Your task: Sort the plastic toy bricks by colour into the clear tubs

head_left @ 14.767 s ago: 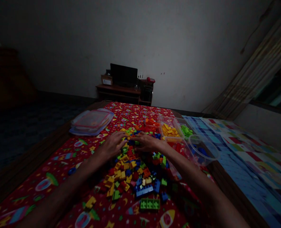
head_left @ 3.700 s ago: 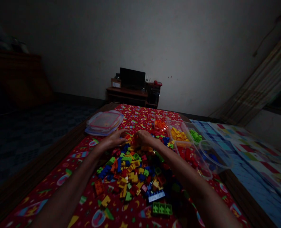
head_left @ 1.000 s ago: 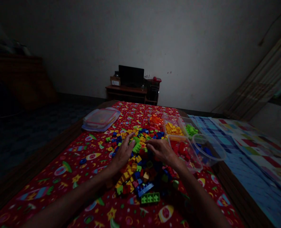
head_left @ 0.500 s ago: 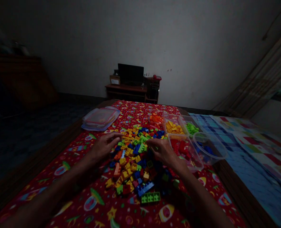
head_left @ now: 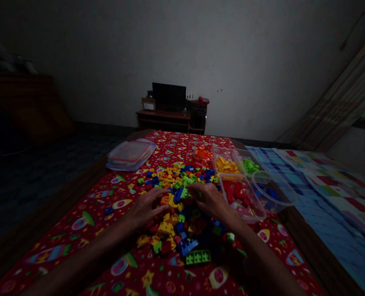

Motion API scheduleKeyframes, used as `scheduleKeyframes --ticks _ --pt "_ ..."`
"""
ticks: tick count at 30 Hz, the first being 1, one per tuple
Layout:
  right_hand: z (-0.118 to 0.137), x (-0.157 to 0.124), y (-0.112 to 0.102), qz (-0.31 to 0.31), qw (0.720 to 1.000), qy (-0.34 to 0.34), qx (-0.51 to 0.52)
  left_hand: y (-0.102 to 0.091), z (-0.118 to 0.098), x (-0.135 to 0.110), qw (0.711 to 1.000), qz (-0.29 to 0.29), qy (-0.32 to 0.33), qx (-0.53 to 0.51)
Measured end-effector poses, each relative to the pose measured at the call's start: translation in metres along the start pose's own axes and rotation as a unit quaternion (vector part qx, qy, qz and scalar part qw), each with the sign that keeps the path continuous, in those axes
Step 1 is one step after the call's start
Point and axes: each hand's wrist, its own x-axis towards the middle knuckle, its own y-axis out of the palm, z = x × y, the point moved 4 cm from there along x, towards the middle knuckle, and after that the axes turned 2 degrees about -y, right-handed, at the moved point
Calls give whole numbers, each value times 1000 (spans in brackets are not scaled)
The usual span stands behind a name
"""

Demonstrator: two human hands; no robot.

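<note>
A loose pile of toy building bricks (head_left: 170, 220) in yellow, blue, green, red and orange lies between my hands. My left hand (head_left: 147, 209) rests at the pile's left side, thumb and fingers apart, the fingertips beside an orange brick (head_left: 164, 200). At the right side, my right hand (head_left: 209, 198) reaches over the bricks with bent, parted fingers; its fingertips are near a light green brick (head_left: 184, 192). Neither hand shows a brick in its grip, though the right palm is shadowed. A green brick (head_left: 198, 257) lies at the near edge, and a single blue brick (head_left: 108, 210) lies off to the left.
Right of the pile stand clear containers of sorted bricks: orange (head_left: 203, 153), yellow (head_left: 227, 165), green (head_left: 250, 165), red (head_left: 240, 193) and blue (head_left: 270, 193). Stacked lids (head_left: 131, 154) lie at the back left on the red patterned cloth (head_left: 166, 142).
My left hand has moved right and nearer to me, uncovering bricks at the pile's far left. My right hand has shifted only slightly.
</note>
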Motion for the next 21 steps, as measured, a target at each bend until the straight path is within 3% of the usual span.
scheduleKeyframes --ticks 6,10,13,16,21 --pt "-3 3 -3 -11 1000 19 0 10 -12 56 997 -13 -42 -68" --pt "-10 3 -5 -28 999 36 -7 -2 -14 70 999 -17 -14 -49" --pt "-13 2 -9 -32 998 44 -9 -23 4 60 999 8 -16 35" --pt "-13 2 -11 -31 999 43 -6 -37 29 35 995 35 -23 85" --pt "-9 5 -9 -18 999 35 -4 -21 43 -7 992 94 -40 74"
